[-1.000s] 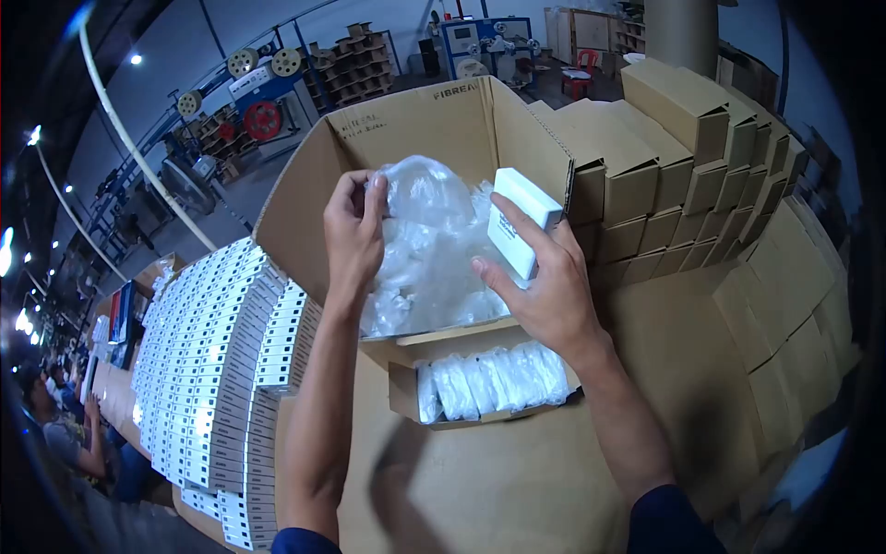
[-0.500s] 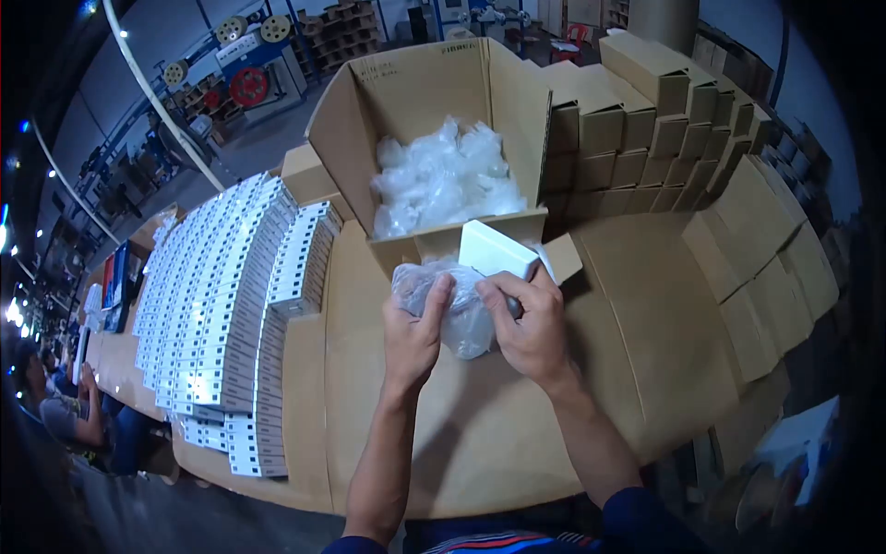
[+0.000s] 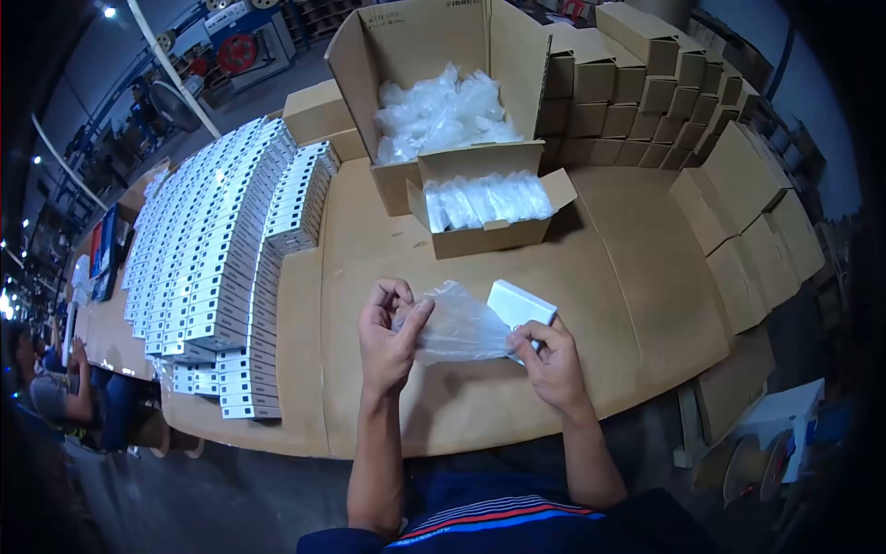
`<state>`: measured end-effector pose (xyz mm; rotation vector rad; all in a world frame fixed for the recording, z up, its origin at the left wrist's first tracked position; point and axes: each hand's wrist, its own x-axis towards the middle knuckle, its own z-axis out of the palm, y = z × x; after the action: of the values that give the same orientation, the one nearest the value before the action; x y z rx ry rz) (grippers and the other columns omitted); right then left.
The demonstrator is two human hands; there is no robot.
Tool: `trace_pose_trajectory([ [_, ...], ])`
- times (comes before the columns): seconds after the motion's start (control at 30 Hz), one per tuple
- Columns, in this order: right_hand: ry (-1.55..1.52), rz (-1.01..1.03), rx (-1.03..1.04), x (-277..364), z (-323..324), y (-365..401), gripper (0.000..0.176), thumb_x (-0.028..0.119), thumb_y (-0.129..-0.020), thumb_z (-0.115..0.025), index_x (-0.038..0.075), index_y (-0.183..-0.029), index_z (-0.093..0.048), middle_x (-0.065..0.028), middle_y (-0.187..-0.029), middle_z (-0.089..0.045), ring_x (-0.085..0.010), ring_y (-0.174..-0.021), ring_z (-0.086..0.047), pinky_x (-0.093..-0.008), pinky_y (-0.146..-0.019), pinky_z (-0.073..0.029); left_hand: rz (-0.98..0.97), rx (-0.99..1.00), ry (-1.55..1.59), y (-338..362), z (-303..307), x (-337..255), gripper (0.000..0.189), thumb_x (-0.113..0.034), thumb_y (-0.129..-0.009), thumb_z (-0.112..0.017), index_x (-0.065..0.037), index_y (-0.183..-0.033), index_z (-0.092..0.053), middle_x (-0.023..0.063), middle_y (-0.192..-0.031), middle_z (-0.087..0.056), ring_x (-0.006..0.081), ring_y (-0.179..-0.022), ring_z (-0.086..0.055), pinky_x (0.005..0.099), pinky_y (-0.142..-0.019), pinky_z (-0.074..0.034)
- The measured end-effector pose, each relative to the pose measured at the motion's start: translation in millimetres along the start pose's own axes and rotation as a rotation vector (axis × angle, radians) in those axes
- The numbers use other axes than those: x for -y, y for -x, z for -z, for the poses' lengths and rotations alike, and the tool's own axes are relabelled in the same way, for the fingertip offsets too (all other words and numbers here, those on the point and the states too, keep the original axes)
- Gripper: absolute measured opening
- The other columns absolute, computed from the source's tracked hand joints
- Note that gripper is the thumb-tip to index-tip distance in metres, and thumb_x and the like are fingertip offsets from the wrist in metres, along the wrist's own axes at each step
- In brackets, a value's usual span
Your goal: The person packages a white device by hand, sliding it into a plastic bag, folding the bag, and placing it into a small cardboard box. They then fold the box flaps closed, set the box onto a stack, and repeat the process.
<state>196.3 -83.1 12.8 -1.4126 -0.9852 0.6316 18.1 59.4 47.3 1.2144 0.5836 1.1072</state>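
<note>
A clear plastic bag (image 3: 457, 328) is stretched between my two hands above the cardboard-covered table. The bag's left side is pinched by my left hand (image 3: 386, 337), thumb up and fingers curled. My right hand (image 3: 551, 362) grips a flat white box (image 3: 520, 307) and pinches the bag's right edge with the thumb. The white box is tilted and lies behind the bag's edge, so part of it is hidden. Beyond my hands stands a small open carton (image 3: 489, 242) with a row of plastic-wrapped items (image 3: 487, 200) inside.
A large open carton (image 3: 429, 23) full of clear plastic bags (image 3: 443, 115) stands behind the small one. Stacked white boxes (image 3: 208, 249) cover the left side. Brown cartons (image 3: 637, 92) are piled back right, with flattened cardboard (image 3: 752, 226) at the right edge. A person (image 3: 69, 388) sits far left.
My hands have come nearer to me and apart, so the crumpled bag is now spread out. The white box has moved down with my right hand. The small carton's contents are now uncovered.
</note>
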Motion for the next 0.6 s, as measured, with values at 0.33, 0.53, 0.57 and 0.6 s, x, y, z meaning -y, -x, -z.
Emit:
trace_pose_trajectory([
  [0.33, -0.019, 0.049, 0.069, -1, -15, -12, 0.020, 0.015, -0.090, -0.080, -0.002, -0.100, -0.075, -0.0131, -0.106, -0.061, -0.0198, -0.095, -0.060, -0.0340, -0.084, -0.050, -0.025, 0.245, -0.124, 10, -7, -1, 0.031, 0.002, -0.082, -0.079, -0.008, -0.096, -0.053, -0.0011, -0.082, -0.049, 0.0072, -0.075, -0.047, 0.0229, -0.067, -0.042],
  [0.53, -0.218, -0.040, -0.150, 0, -15, -8, 0.014, 0.008, -0.095, -0.074, -0.005, -0.098, -0.074, -0.0087, -0.103, -0.062, -0.0130, -0.093, -0.058, -0.0282, -0.081, -0.048, -0.093, -0.015, 0.378, 6, 9, 6, 0.046, 0.004, -0.087, -0.073, -0.002, -0.126, -0.050, 0.0080, -0.116, -0.052, 0.0179, -0.108, -0.054, 0.0283, -0.090, -0.048],
  [0.57, -0.213, -0.045, -0.169, -2, -14, -9, 0.014, 0.008, -0.095, -0.074, -0.005, -0.098, -0.075, -0.0086, -0.102, -0.062, -0.0131, -0.093, -0.058, -0.0285, -0.081, -0.048, -0.033, 0.031, 0.323, 11, 8, 8, 0.048, 0.001, -0.089, -0.073, -0.001, -0.131, -0.049, 0.0091, -0.120, -0.054, 0.0190, -0.114, -0.055, 0.0299, -0.095, -0.048],
  [0.6, -0.182, -0.022, -0.201, -1, -17, -8, 0.014, 0.008, -0.096, -0.073, -0.005, -0.098, -0.074, -0.0084, -0.102, -0.063, -0.0127, -0.092, -0.058, -0.0283, -0.080, -0.048, -0.110, 0.139, 0.076, 16, 18, 32, 0.051, -0.009, -0.095, -0.071, 0.001, -0.138, -0.046, 0.0106, -0.128, -0.055, 0.0188, -0.121, -0.054, 0.0308, -0.099, -0.048],
])
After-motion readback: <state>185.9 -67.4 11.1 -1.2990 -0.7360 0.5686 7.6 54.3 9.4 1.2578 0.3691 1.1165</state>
